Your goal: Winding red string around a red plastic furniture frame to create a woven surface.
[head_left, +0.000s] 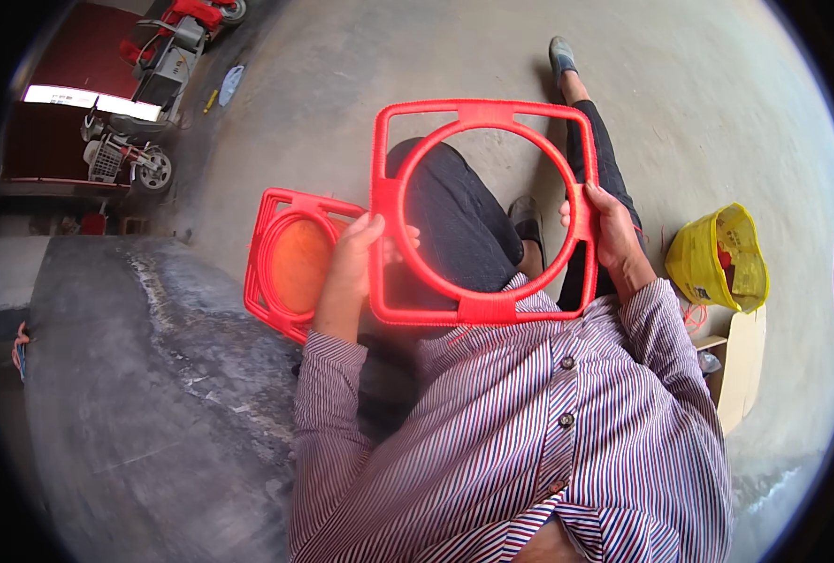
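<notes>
Up in front of me is a red square frame with rounded corners and a large ring inside it, joined to the sides by wide bands. Its surface looks wrapped in red thread. My left hand grips the left side, thumb in front and fingertips showing inside the ring's edge. On the right side my right hand closes round the band, with fingertips coming through the ring. Several similar red frames lie stacked at the left, partly behind my left forearm, with an orange round surface showing through their rings.
A yellow bag with red material inside stands at the right, beside an open cardboard box. Two parked two-wheelers, one with a basket, are at the far left. My outstretched legs lie beyond the frame on concrete floor.
</notes>
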Action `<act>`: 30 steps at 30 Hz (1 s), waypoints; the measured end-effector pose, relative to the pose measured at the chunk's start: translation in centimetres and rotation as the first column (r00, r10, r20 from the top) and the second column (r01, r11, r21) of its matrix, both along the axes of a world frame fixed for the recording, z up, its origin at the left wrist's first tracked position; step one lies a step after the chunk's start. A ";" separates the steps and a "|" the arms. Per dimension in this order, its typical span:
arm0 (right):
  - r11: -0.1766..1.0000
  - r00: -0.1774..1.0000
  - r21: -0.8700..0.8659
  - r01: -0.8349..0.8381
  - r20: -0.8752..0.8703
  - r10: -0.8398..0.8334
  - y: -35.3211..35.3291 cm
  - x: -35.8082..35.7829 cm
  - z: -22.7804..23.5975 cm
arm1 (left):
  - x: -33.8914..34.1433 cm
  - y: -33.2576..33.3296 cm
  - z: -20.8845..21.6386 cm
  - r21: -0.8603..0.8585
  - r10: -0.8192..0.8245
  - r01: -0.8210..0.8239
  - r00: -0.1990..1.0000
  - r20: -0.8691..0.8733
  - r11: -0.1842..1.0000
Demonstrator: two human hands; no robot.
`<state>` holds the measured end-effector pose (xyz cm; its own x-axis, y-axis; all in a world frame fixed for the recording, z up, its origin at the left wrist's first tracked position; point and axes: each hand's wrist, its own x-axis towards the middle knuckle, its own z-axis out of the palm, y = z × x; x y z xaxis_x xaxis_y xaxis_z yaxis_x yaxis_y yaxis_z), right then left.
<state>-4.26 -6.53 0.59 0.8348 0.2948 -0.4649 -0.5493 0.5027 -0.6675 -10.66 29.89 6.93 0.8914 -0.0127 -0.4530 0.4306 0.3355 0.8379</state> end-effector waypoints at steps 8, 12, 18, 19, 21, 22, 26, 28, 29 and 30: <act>0.990 0.998 0.134 -0.052 0.047 0.046 -0.2 0.5 -1.3 | -0.5 0.6 -1.4 0.055 0.041 -0.038 0.998 -0.041 0.998; 0.985 0.996 0.157 -0.066 0.076 0.054 -0.6 0.4 -1.4 | -0.5 0.4 -1.6 -0.002 0.030 -0.030 1.000 -0.006 1.000; 0.993 0.990 0.113 -0.038 0.140 0.022 -0.9 0.2 -1.5 | 0.1 -0.4 -0.8 -0.102 0.142 -0.148 0.988 -0.065 0.984; 0.994 0.987 0.104 -0.039 0.157 0.023 -0.9 0.1 -1.4 | 0.4 -0.4 -0.7 -0.055 0.123 -0.124 0.992 -0.026 0.991; 0.995 0.984 0.092 -0.039 0.178 0.022 -0.7 0.1 -1.0 | 0.6 -0.4 -0.7 -0.002 0.106 -0.106 0.994 0.013 0.994; 0.995 0.984 0.095 -0.042 0.178 0.025 -0.7 0.1 -1.0 | 0.7 -0.6 -0.8 0.050 0.126 -0.128 0.991 0.032 0.990; 0.996 0.984 0.083 -0.027 0.180 0.011 -0.8 0.0 -0.4 | 1.0 -0.7 -0.7 0.202 0.158 -0.156 0.987 0.008 0.967; 0.997 0.983 0.079 -0.021 0.182 0.006 -0.8 0.0 -0.3 | 1.1 -1.5 -0.7 0.195 0.203 -0.193 0.979 -0.034 0.962; 0.997 0.984 0.079 -0.024 0.179 0.010 -1.0 0.1 -0.5 | 1.2 -1.9 -0.6 0.188 0.246 -0.229 0.966 -0.075 0.955; 0.997 0.984 0.078 -0.028 0.177 0.013 -1.1 0.1 -0.6 | 1.1 -1.7 -0.7 0.188 0.244 -0.227 0.967 -0.075 0.956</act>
<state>-4.18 -7.60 -0.04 0.8949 0.3431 -0.2854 -0.4376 0.5484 -0.7126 -9.53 28.18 6.26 0.8115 0.2804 -0.5127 0.4384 0.2879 0.8514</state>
